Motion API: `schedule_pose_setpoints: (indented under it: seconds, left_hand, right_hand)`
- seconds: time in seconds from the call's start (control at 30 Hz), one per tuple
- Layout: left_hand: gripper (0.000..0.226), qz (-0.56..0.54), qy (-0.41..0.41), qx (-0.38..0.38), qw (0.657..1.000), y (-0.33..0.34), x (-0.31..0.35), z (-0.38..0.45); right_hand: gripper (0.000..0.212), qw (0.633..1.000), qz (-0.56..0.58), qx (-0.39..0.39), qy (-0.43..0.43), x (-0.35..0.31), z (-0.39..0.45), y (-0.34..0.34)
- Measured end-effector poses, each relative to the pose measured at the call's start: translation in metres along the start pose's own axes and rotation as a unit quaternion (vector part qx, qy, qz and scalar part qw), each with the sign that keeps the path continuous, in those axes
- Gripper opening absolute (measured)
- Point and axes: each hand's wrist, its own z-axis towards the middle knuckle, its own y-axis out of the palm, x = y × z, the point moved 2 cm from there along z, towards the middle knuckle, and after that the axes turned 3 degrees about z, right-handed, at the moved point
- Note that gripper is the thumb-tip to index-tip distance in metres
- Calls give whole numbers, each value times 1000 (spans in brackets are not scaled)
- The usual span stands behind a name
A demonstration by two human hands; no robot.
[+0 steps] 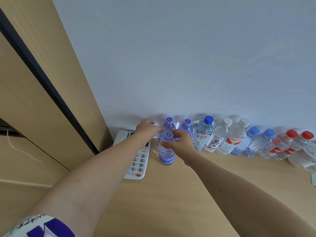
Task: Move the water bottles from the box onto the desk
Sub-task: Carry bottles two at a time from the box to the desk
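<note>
A purple-capped bottle (166, 149) is pinched at the shoulder by the right hand (181, 141) and stood on the tabletop (171, 194), presumably to extend the row (239, 137) beyond it. The left hand (147, 129) curls round a rear bottle (169, 124), seemingly steadying it. No box is visible.

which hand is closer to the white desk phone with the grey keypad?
Left. The left hand hovers over the top end of the white desk phone, touching a purple-capped bottle. The right hand is further right, gripping the front purple-capped bottle.
</note>
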Motion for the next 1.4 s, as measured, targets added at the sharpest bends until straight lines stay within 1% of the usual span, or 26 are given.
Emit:
schedule_pose_setpoints:
  seconds: [0.2, 0.33, 0.47, 0.67, 0.8, 0.97, 1.03, 1.13, 1.2, 1.33, 1.4]
  left_hand:
    - [65, 4, 10, 10, 1000, -4, -1, 0]
    - [65, 24, 25, 17, 999, -8, 5, -3]
    - [64, 57, 65, 29, 996, -14, 17, -13]
    - [64, 109, 135, 35, 984, -25, 41, -38]
    - [62, 184, 196, 43, 962, -24, 48, -60]
    - [63, 250, 250, 18, 935, -6, 56, -93]
    - [64, 265, 272, 5, 925, 7, 63, -110]
    - [64, 277, 313, -15, 908, 32, 77, -137]
    - [61, 292, 342, -28, 893, 53, 88, -157]
    - [66, 318, 389, -48, 863, 107, 112, -205]
    - [65, 335, 415, -60, 844, 139, 122, -235]
  right_hand:
    - [44, 1000, 6, -5, 2, 2, -4, -1]
    - [53, 999, -48, -2, -9, -6, -9, -1]
    - [68, 995, -85, 7, -41, -27, -16, -8]
    - [74, 989, -115, 41, -83, -54, -37, -27]
    - [78, 984, -143, 66, -87, -56, -61, -38]
    - [70, 975, -173, 112, -82, -50, -97, -63]
    - [78, 971, -186, 132, -78, -47, -112, -77]
    - [84, 950, -256, 160, -84, -41, -136, -102]
    - [88, 936, -300, 171, -73, -36, -155, -121]
    - [82, 913, -343, 213, -51, -18, -206, -173]
    - [87, 902, -356, 242, -23, -3, -237, -206]
